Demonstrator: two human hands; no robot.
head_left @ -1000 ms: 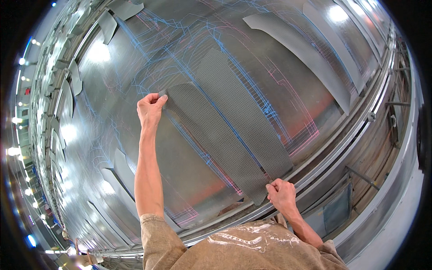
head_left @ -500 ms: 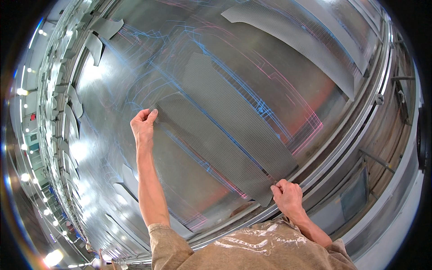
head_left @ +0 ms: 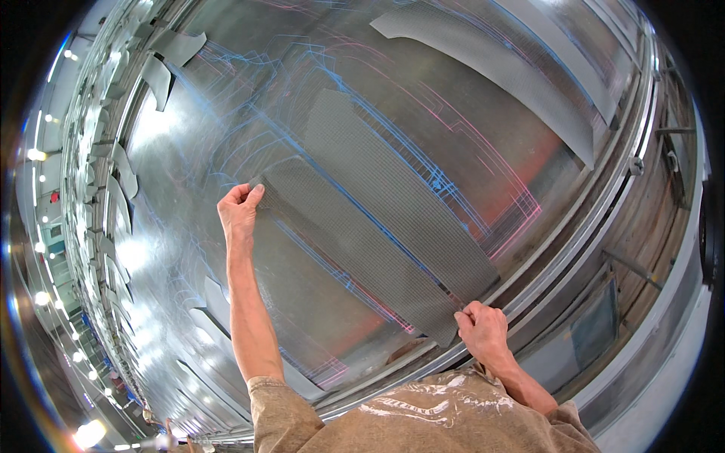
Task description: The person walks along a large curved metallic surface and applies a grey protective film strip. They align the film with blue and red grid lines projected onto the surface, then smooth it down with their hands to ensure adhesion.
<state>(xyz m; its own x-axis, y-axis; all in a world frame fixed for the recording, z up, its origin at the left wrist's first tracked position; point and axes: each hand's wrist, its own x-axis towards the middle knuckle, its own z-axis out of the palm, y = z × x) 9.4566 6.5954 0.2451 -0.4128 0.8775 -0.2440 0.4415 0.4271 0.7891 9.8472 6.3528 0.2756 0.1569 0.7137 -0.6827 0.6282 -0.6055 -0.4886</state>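
Grey textured sheet (head_left: 355,238), on counter (head_left: 298,302), left of neighbouring strip (head_left: 400,200): your left hand (head_left: 240,213) and right hand (head_left: 485,332) grip its far and near ends, apparently positioning it, next calling for even tension.

A long grey panel (head_left: 359,245) with a fine grid pattern lies aslant on the marked tabletop (head_left: 298,302) — narrow end by the near edge.

This is a workshop — shiny grey table (head_left: 302,302), coloured marking lines (head_left: 437,182), and probably ceiling lamps (head_left: 35,155), blurred, beyond.
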